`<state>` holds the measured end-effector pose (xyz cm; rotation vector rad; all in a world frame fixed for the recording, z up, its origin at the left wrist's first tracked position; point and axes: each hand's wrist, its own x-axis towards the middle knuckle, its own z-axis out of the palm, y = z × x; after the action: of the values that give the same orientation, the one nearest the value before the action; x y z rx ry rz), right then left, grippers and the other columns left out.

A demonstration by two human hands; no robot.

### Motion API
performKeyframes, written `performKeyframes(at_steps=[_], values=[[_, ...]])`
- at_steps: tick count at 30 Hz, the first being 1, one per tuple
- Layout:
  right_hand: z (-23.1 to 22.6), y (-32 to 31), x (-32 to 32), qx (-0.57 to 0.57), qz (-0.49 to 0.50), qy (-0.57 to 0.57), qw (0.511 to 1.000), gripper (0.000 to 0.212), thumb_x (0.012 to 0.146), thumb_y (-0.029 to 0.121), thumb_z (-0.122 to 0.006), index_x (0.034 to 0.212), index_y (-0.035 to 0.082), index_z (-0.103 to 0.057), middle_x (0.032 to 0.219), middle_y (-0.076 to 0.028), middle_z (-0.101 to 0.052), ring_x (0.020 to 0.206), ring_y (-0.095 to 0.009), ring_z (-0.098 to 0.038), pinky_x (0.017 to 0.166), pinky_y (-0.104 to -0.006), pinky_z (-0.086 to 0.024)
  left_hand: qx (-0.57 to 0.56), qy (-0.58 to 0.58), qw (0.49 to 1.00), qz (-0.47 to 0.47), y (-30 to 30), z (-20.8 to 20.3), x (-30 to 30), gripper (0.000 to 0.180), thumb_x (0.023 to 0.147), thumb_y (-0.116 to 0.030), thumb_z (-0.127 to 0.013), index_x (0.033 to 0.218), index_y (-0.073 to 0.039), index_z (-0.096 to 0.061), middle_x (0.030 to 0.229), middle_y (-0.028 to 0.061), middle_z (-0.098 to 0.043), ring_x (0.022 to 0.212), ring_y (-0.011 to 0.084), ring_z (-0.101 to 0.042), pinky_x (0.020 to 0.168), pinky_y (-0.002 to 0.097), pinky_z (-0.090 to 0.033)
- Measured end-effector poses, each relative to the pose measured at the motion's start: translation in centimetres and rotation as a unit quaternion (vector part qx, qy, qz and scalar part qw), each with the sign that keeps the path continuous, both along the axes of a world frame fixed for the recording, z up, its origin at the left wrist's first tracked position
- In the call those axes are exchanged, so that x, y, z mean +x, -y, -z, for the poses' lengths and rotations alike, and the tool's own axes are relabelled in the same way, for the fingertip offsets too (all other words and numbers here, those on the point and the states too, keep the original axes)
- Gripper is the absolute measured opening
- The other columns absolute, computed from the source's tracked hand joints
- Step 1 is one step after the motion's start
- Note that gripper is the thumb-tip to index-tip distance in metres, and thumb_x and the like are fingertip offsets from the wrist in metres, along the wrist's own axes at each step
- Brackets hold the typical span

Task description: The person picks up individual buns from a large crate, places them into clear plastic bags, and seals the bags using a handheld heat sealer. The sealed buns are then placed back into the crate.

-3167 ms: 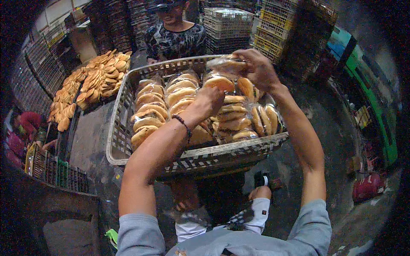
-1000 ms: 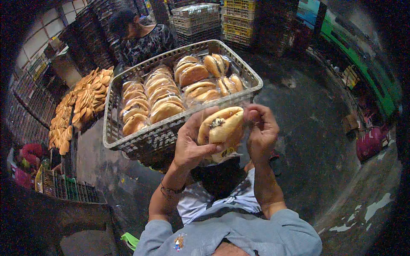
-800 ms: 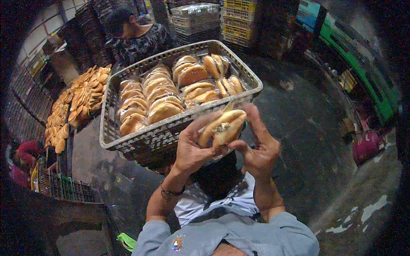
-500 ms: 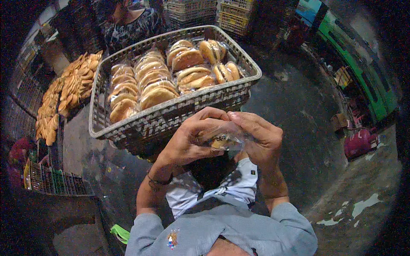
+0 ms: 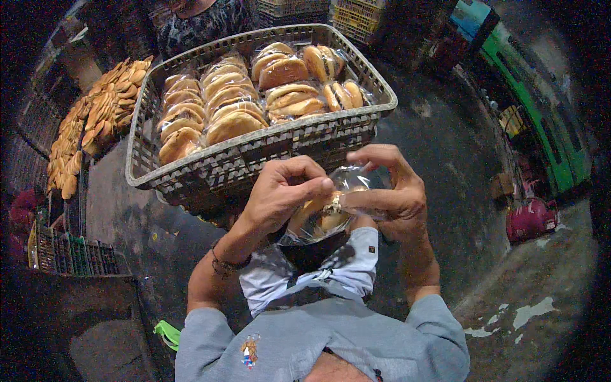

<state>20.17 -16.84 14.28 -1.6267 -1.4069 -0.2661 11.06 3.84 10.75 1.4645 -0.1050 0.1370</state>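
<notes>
In front of my lap I hold a clear plastic bag [image 5: 353,178] with filled buns [image 5: 333,215] inside; a dark, crumbly filling shows at their split side. My left hand [image 5: 280,197] is closed in a pinch on the left side of the bag, thumb against forefinger. With its thumb along the buns and its fingers curled higher up, my right hand [image 5: 398,197] grips the other side of the bag. Film stands up loosely between the two hands. Just beyond them, a grey lattice crate [image 5: 254,141] holds rows of bagged buns [image 5: 235,126].
Loose buns [image 5: 102,114] are heaped on a surface at the far left. A person [image 5: 203,28] is behind the crate, near stacked yellow crates [image 5: 358,18]. Another crate [image 5: 76,251] stands at the left. At the right lie a maroon bag [image 5: 532,220] and a green structure [image 5: 541,114].
My hands have drawn apart at the bag's upper part, and more of the bag and buns now shows between them. The right fingers have lifted away from the left ones. The view has shifted slightly.
</notes>
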Motion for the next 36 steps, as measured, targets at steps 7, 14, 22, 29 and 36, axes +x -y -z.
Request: performKeyframes(at_steps=[7, 14, 22, 29, 36], values=[[0.9, 0.9, 0.6, -0.019, 0.002, -0.066, 0.998, 0.020, 0.062, 0.007, -0.083, 0.081, 0.008, -0.078, 0.091, -0.008, -0.067, 0.078, -0.020, -0.063, 0.067, -0.0307, -0.050, 0.127, 0.122, 0.984, -0.037, 0.8, 0.1, 0.8, 0.014, 0.081, -0.011, -0.080, 0.087, 0.000, -0.073, 0.090, 0.0046, -0.067, 0.076, 0.0139, -0.063, 0.072, 0.0267, -0.051], [3.4, 0.7, 0.6, 0.093, 0.090, -0.244, 0.961, 0.035, 0.074, 0.000, -0.084, 0.094, 0.006, -0.056, 0.082, -0.004, -0.068, 0.081, -0.013, -0.067, 0.072, -0.0293, -0.054, 0.287, 0.196, 0.927, -0.144, 1.7, -0.3, 0.0, 0.022, 0.073, -0.008, -0.082, 0.094, -0.005, -0.076, 0.092, 0.0086, -0.070, 0.081, 0.0195, -0.069, 0.072, 0.0303, -0.055], [2.1, -0.1, 0.0, 0.015, 0.098, -0.043, 0.994, 0.021, 0.070, -0.011, -0.076, 0.086, 0.000, -0.070, 0.085, -0.009, -0.070, 0.078, -0.017, -0.064, 0.068, -0.0290, -0.052, 0.122, 0.118, 0.974, -0.148, 3.4, -1.6, -0.7, 0.030, 0.080, -0.001, -0.075, 0.110, -0.006, -0.073, 0.091, 0.0112, -0.075, 0.090, 0.0233, -0.073, 0.081, 0.0348, -0.056], [2.9, -1.8, 0.1, -0.014, 0.078, -0.142, 0.987, 0.031, 0.069, -0.002, -0.074, 0.099, 0.007, -0.075, 0.087, -0.010, -0.071, 0.084, -0.025, -0.068, 0.075, -0.0337, -0.055, 0.254, 0.226, 0.923, -0.182, 0.6, 0.7, -0.3, 0.019, 0.080, -0.002, -0.077, 0.099, -0.004, -0.074, 0.093, 0.0105, -0.074, 0.087, 0.0223, -0.072, 0.087, 0.0403, -0.055], [3.6, -5.5, -1.2, -0.021, 0.025, -0.068, 0.997, 0.038, 0.067, -0.002, -0.077, 0.102, 0.010, -0.077, 0.088, -0.008, -0.068, 0.084, -0.025, -0.066, 0.074, -0.0333, -0.054, -0.099, 0.038, 0.965, -0.240, -0.7, 0.5, -2.8, 0.043, 0.084, -0.005, -0.078, 0.123, 0.001, -0.060, 0.099, 0.0120, -0.074, 0.085, 0.0143, -0.070, 0.083, 0.0290, -0.056]])
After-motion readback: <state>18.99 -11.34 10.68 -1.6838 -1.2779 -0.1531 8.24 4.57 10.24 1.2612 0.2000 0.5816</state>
